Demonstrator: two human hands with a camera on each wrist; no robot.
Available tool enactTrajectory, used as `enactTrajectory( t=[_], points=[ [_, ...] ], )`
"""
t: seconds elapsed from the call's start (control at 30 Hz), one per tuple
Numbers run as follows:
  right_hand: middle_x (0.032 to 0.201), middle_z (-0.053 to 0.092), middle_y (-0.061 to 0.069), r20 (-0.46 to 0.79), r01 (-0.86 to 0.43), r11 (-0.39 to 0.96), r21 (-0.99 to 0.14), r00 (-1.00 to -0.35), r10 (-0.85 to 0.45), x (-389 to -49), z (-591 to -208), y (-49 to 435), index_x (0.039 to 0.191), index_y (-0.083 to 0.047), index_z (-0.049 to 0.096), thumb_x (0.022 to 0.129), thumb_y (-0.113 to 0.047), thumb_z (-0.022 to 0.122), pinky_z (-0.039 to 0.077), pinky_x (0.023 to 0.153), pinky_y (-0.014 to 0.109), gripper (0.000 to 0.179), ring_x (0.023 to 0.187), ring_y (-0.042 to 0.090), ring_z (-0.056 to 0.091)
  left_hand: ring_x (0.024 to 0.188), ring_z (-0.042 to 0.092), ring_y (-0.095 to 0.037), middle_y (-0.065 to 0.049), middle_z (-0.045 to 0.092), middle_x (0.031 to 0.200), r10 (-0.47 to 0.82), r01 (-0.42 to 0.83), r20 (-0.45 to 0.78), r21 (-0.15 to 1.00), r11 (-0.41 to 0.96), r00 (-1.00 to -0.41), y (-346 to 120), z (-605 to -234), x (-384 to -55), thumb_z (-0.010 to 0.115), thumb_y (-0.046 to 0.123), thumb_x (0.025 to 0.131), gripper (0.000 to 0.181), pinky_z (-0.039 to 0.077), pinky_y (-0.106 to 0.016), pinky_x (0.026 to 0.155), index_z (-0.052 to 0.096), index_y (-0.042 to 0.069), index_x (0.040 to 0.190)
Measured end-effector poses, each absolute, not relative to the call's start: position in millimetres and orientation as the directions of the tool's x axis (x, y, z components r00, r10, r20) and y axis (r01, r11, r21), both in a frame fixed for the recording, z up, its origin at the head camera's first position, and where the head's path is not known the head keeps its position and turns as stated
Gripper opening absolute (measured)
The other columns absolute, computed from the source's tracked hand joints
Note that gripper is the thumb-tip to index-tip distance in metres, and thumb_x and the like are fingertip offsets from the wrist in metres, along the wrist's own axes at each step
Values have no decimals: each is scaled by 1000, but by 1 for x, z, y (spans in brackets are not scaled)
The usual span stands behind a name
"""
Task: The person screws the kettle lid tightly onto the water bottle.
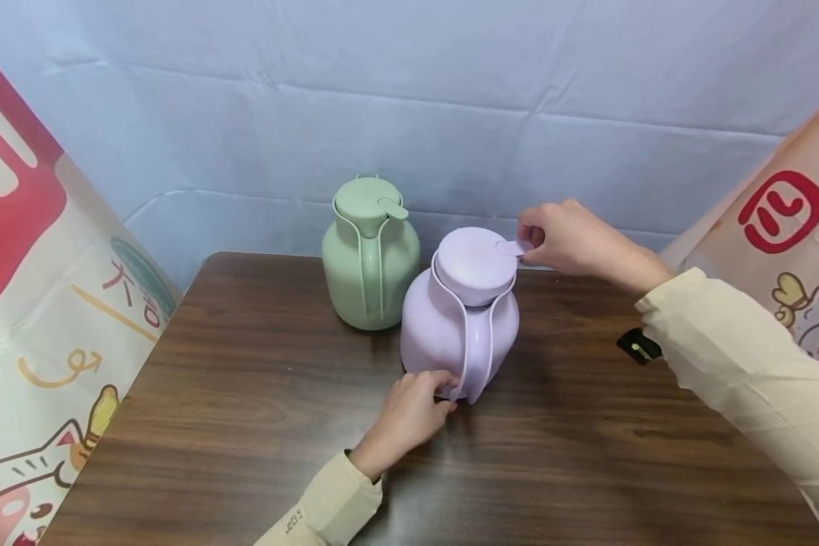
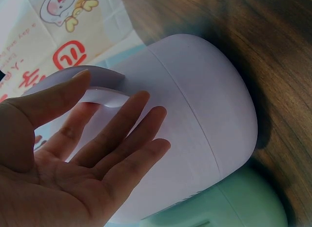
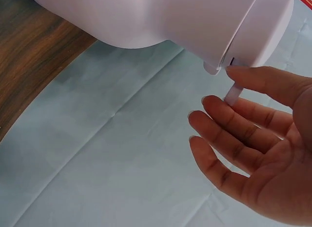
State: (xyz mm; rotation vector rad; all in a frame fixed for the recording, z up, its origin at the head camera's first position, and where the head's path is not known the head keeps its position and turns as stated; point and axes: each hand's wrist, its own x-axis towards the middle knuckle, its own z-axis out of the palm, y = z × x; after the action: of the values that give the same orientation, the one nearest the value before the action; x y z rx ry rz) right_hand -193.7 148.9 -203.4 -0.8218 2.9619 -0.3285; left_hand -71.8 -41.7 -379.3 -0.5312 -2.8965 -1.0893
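A lilac thermos jug [image 1: 426,326] stands upright on the wooden table, its handle [image 1: 478,353] facing me. My left hand [image 1: 412,413] pinches the lower end of that handle between thumb and index finger. In the left wrist view, the other fingers of the left hand [image 2: 92,154] spread out beside the jug body [image 2: 195,114]. At the jug's top sits a round lid [image 1: 474,262] with a small tab [image 1: 515,248] pointing right. My right hand [image 1: 576,239] pinches this tab; the right wrist view shows the tab [image 3: 234,93] between thumb and fingers.
A matching green jug [image 1: 341,273] stands close behind the lilac one on its left, its handle also toward me. Near the table's right side lies a small black item [image 1: 638,346]. A pale cloth [image 1: 246,136] hangs behind the table, with printed sheets [image 1: 61,250] at the sides.
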Motion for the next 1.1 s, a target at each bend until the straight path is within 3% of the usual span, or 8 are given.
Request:
enactTrajectory(
  t=[0.37, 0.7, 0.9, 1.1],
  points=[
    [60, 50, 0, -41, -526, 825, -207, -838, -544, -192, -201, 152, 66, -11, 57, 66, -8, 66, 37, 56, 31, 9, 60, 17, 47, 72, 63, -17, 3, 68, 83, 309, 311, 119, 636, 706, -944, -42, -379, -72, 72, 8, 74, 21, 47, -30, 61, 69, 13, 94],
    [62, 54, -2, -155, -552, 811, -193, -799, -581, -192, -203, 153, 71, -11, 60, 67, -9, 68, 40, 58, 32, 9, 61, 14, 49, 70, 62, -16, 3, 68, 82, 306, 303, 109, 636, 710, -946, -42, -379, -72, 72, 8, 74, 21, 47, -30, 61, 69, 14, 94],
    [63, 53, -2, -188, -567, 801, -190, -780, -597, -193, -205, 155, 70, -12, 59, 67, -3, 63, 38, 57, 31, 11, 60, 15, 48, 70, 62, -15, 3, 68, 82, 307, 306, 114, 638, 706, -945, -42, -379, -71, 72, 7, 74, 21, 47, -30, 61, 69, 14, 94],
    [61, 51, -2, -139, -605, 777, -177, -766, -628, -192, -205, 157, 70, -13, 60, 68, 6, 52, 38, 56, 31, 21, 59, 17, 46, 72, 63, -16, 3, 68, 84, 311, 311, 116, 636, 706, -943, -42, -379, -72, 72, 7, 74, 21, 47, -30, 62, 69, 13, 94]
  ],
)
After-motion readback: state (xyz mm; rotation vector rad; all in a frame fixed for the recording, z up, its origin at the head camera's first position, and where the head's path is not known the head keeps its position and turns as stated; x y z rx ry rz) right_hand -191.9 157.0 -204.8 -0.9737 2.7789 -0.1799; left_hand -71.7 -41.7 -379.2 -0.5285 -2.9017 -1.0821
